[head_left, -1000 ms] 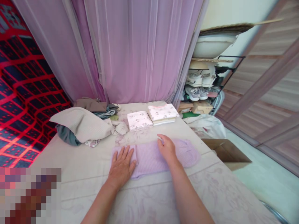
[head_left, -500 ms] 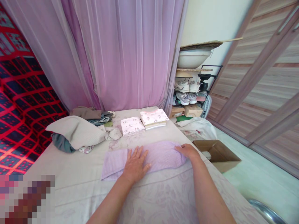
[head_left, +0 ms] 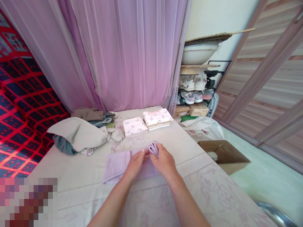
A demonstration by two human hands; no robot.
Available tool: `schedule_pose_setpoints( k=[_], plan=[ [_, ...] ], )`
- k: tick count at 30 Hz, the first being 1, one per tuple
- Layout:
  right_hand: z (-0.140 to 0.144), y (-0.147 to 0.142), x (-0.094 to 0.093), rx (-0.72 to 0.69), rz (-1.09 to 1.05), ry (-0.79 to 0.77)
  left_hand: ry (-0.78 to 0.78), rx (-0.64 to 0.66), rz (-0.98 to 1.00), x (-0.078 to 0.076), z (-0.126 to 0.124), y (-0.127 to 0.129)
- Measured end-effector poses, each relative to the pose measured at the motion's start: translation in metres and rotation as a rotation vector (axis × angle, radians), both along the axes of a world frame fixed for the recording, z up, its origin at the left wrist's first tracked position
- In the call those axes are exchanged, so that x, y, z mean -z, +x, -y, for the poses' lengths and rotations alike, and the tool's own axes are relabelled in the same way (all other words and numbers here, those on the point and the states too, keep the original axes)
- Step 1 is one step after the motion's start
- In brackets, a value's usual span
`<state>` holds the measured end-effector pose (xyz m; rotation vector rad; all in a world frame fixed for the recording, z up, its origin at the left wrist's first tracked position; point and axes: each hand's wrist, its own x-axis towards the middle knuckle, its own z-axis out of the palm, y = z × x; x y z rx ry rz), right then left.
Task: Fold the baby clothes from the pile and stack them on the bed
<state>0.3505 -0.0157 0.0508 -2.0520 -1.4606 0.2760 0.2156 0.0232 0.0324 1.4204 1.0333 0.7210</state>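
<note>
A lilac ribbed garment (head_left: pixel 118 164) lies flat on the pale flowered bed sheet (head_left: pixel 78 176) in front of me. My right hand (head_left: pixel 164 160) grips the garment's right end, lifted and folded over toward the middle. My left hand (head_left: pixel 134 162) rests on the middle of the garment, fingertips touching the folded-over edge beside the right hand.
Two folded white printed cloths (head_left: pixel 134 126) (head_left: pixel 157 117) lie farther back. A heap of unfolded beige and grey clothes (head_left: pixel 78 132) sits at the back left. A pink curtain (head_left: pixel 132 53) hangs behind. An open cardboard box (head_left: pixel 223 154) and a shoe rack (head_left: pixel 196 91) stand on the right.
My right hand has taken hold of the garment's right end and brought it leftward over the middle. My left hand stayed on the garment's centre.
</note>
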Motion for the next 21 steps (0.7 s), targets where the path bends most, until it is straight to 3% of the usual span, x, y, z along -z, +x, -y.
schedule_pose_setpoints(
  k=[2, 4, 7, 11, 15, 18, 21],
  plan=[
    [-0.001, -0.021, 0.010, -0.075, -0.047, 0.021, -0.221, -0.021, 0.145, -0.010, -0.003, -0.010],
    [-0.002, -0.033, 0.018, -0.153, -0.103, 0.018, -0.308, -0.019, 0.173, -0.015, -0.005, -0.019],
    [-0.006, -0.031, 0.022, -0.290, -0.216, -0.017, -0.328, -0.051, 0.155, -0.010, -0.008, -0.026],
    [-0.015, 0.000, 0.017, -0.360, -0.330, -0.060, -0.221, -0.157, 0.040, 0.014, -0.015, -0.022],
    [-0.019, 0.023, 0.015, -0.154, -0.084, -0.037, -0.072, -0.166, -0.167, 0.034, -0.023, -0.021],
    [-0.016, 0.021, 0.021, -0.264, 0.118, -0.036, -0.040, -0.136, -0.274, 0.038, -0.026, -0.021],
    [-0.011, 0.015, 0.029, -0.355, 0.235, -0.162, -0.064, -0.103, -0.277, 0.038, -0.026, -0.012]
  ],
)
